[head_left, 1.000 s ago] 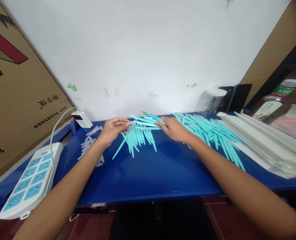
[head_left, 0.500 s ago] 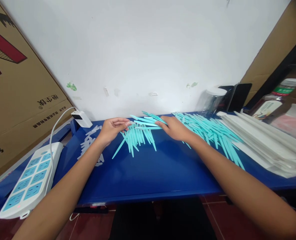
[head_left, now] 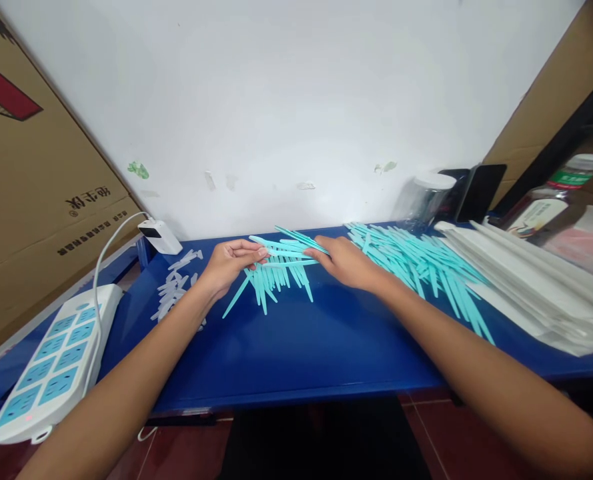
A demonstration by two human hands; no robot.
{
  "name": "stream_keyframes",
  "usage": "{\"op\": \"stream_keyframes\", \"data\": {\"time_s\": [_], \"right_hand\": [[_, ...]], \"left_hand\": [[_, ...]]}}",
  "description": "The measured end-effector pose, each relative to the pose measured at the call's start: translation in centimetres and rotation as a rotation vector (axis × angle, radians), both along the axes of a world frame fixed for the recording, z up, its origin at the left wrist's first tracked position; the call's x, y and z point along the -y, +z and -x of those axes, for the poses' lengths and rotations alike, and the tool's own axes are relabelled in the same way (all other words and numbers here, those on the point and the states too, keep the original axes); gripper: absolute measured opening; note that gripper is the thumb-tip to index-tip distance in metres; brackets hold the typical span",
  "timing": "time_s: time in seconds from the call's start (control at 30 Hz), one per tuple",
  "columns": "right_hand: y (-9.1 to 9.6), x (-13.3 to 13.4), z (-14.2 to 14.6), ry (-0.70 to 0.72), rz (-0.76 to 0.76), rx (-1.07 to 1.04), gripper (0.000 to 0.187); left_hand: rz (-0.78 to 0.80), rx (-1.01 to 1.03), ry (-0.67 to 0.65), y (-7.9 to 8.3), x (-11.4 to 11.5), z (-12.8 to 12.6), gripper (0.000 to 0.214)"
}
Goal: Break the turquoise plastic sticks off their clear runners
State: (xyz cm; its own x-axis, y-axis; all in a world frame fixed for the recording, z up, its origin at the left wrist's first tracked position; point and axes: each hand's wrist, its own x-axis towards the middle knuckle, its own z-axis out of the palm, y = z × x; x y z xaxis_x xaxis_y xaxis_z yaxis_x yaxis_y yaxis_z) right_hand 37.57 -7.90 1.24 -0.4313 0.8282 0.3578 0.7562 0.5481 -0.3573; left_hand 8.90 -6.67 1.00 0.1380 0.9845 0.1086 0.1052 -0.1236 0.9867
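Far left of both hands: cardboard box (head_left: 31, 173), printing on it. Nearer the left arm, a white power strip (head_left: 56, 353) with blue sockets; a cable (head_left: 107, 250) runs up to a small white charger (head_left: 160, 237) beyond it. Just left of the left hand, a loose pile of pale pieces (head_left: 173, 290) on the blue table (head_left: 296, 353), partly behind the forearm.

Left hand (head_left: 230, 265): thumb and fingertips together at the tip of a turquoise stick. Can't tell from here if that's a real grip or just contact. Between the hands, a fanned pile of turquoise sticks (head_left: 269, 277) on the table, with the held sticks (head_left: 303, 239) above it.

Right hand (head_left: 346, 262): clasped round that small bundle, ends splayed toward the left fingers. Right of it, the big stick heap (head_left: 416, 255). Further right: clear jar (head_left: 429, 200), black slab (head_left: 482, 193), white plastic sleeves (head_left: 536, 290), dark bottle (head_left: 539, 212).
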Motion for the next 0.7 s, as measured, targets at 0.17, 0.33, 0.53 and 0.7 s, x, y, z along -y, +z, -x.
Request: {"op": "stream_keyframes", "data": {"time_s": [0.17, 0.33, 0.53, 0.7], "right_hand": [[0.3, 0.0, -0.1, -0.005, -0.012, 0.005, 0.042], [0.6, -0.2, -0.5, -0.043, 0.011, 0.024, 0.041], [0.0, -1.1, -1.0, -0.054, -0.016, 0.007, 0.041], [0.0, -1.0, -0.9, -0.046, 0.012, 0.011, 0.043]], "left_hand": [[-0.085, -0.188, -0.069, 1.3, -0.8, 1.6, 0.047], [-0.139, -0.852, -0.063, 4.3, -2.1, 8.9, 0.045], [0.275, -1.099, -0.292, 4.9, -2.2, 14.4, 0.052], [0.400, -1.143, -0.346, 4.3, -2.1, 13.4, 0.047]]}}
